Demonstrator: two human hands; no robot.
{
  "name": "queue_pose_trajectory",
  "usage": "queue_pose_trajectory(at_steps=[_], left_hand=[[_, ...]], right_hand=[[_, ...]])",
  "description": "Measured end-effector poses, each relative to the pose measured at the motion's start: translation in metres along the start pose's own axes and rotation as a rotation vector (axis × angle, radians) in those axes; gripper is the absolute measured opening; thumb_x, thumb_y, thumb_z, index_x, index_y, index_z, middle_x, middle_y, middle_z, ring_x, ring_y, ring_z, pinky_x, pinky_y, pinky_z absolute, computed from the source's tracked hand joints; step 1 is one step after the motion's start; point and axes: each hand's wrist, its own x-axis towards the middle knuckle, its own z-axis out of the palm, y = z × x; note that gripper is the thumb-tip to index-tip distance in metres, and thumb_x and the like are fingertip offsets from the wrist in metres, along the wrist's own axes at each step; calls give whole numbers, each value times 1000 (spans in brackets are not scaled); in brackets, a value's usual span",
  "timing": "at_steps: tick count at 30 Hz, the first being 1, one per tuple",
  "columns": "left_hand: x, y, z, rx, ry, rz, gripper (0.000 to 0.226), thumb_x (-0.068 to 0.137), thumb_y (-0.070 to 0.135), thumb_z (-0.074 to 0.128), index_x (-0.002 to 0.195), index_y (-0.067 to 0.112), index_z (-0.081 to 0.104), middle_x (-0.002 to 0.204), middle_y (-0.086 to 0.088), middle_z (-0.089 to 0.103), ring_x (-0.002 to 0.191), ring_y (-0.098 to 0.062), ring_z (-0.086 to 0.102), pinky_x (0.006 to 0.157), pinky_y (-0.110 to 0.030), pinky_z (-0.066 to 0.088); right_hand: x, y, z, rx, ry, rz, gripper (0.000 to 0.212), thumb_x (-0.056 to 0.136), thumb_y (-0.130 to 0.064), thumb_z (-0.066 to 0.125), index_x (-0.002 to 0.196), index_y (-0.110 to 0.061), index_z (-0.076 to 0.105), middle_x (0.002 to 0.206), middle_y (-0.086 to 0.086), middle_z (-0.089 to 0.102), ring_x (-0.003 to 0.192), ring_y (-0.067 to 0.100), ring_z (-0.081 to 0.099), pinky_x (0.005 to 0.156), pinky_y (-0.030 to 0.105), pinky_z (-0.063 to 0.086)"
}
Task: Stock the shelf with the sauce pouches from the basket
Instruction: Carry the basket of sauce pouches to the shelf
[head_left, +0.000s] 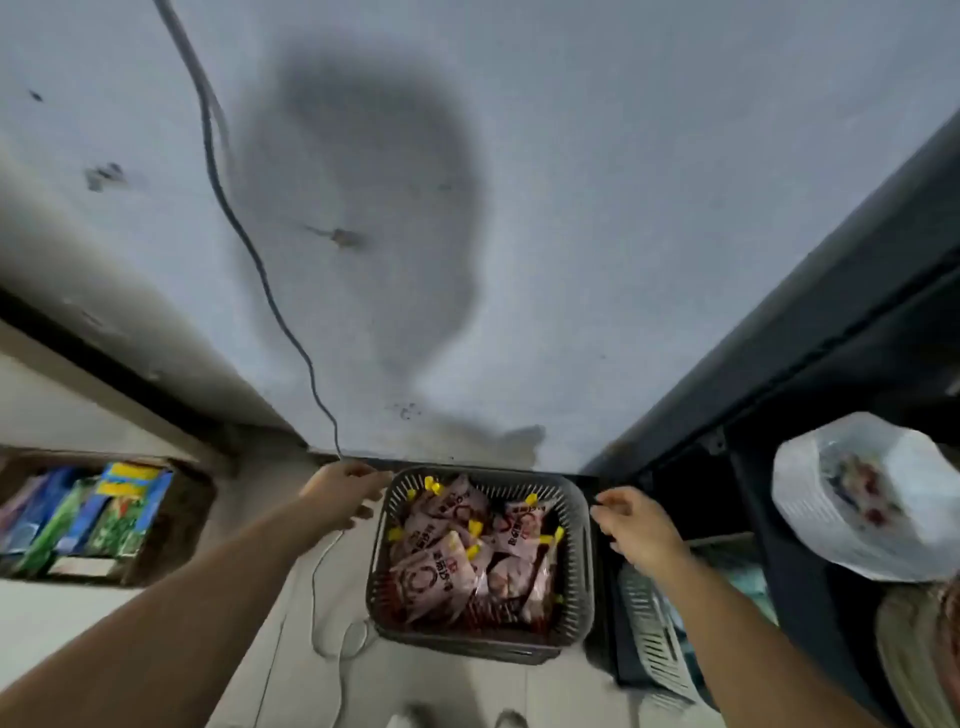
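Two hands are out in front of me, one on each side of the dark grey slatted plastic basket, which sits on the pale floor at the foot of the grey stained wall. The task's goods are all inside it: a loose heap of reddish-pink soft sauce pouches with yellow caps, lying at mixed angles and filling the basket from wall to wall.

My left hand is at the basket's ten o'clock corner, fingers loosely bent, the tips right at the rim. I cannot tell whether they grip the rim or only touch it. My right hand is at the two o'clock side, fingers curled a little, the tips just beside the rim. Here too I cannot tell whether there is a hold. Neither hand has a pouch in it.

At nine o'clock from the basket, well apart, a brown cardboard box holds upright blue, green and yellow packets. At three o'clock a white crinkled plastic bag bulges in front of the dark shelf frame. At four o'clock, near the basket, a white slatted plastic crate lies tilted. A black cable runs down the wall toward twelve o'clock, and a thin white cord loops on the floor at eight o'clock.
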Motion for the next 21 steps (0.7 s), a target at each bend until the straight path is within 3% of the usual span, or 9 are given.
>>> queue_pose_trajectory(at_steps=[3, 5, 7, 9, 12, 16, 18, 20, 21], left_hand=[[52, -47, 30, 66, 17, -39, 25, 87, 38, 69, 97, 15, 65, 94, -8, 70, 76, -21, 66, 65, -29, 48], [86, -81, 54, 85, 22, -95, 37, 84, 42, 71, 104, 13, 61, 99, -9, 69, 85, -24, 65, 71, -32, 51], [113, -108, 74, 92, 59, -145, 54, 76, 45, 76, 112, 12, 54, 105, -12, 65, 95, -30, 64, 85, -38, 54], [137, -131, 90, 98, 106, -173, 62, 73, 44, 78, 118, 13, 48, 111, -14, 61, 100, -34, 63, 91, -46, 54], [160, -159, 106, 65, 135, -185, 42, 82, 36, 73, 105, 6, 55, 98, -13, 67, 87, -33, 67, 85, -51, 57], [171, -174, 120, -139, 113, -172, 18, 85, 26, 68, 94, 11, 66, 81, -15, 76, 73, -35, 74, 77, -54, 60], [173, -173, 120, -225, 108, -200, 17, 86, 25, 67, 94, 11, 66, 79, -15, 77, 72, -35, 75, 76, -52, 61], [176, -171, 118, -270, 98, -221, 17, 88, 25, 65, 95, 9, 66, 74, -14, 76, 68, -34, 74, 72, -48, 61], [177, -171, 117, -278, 90, -227, 18, 89, 25, 65, 96, 8, 66, 70, -13, 76, 65, -33, 74, 67, -44, 60]], right_hand=[[37, 53, 33, -68, 11, 33, 13, 91, -25, 67, 101, -20, 61, 101, 2, 69, 89, 19, 63, 79, 37, 52], [58, 88, 53, -98, 41, 85, 21, 90, -24, 68, 108, -19, 58, 108, 2, 67, 86, 14, 58, 72, 29, 43], [81, 118, 70, -89, 108, 130, 41, 89, -22, 69, 125, -9, 54, 115, 8, 63, 94, 22, 58, 76, 28, 38], [100, 142, 88, -51, 154, 172, 47, 89, -21, 68, 130, -6, 52, 117, 15, 65, 98, 29, 61, 73, 30, 40], [116, 166, 111, -34, 152, 206, 27, 93, -23, 62, 116, -8, 58, 100, 14, 66, 84, 28, 60, 67, 32, 42], [128, 180, 126, 18, 281, 159, 2, 95, -22, 58, 97, -21, 57, 87, 7, 66, 71, 22, 57, 66, 33, 43], [134, 173, 125, 53, 299, 114, 6, 97, -24, 55, 92, -21, 56, 88, 7, 65, 75, 25, 59, 69, 36, 46], [139, 160, 123, 140, 260, 179, 14, 97, -23, 50, 86, -17, 55, 84, 10, 62, 78, 29, 59, 75, 42, 50], [140, 154, 121, 217, 232, 224, 16, 96, -21, 50, 81, -16, 55, 76, 9, 59, 73, 28, 57, 70, 42, 49]])
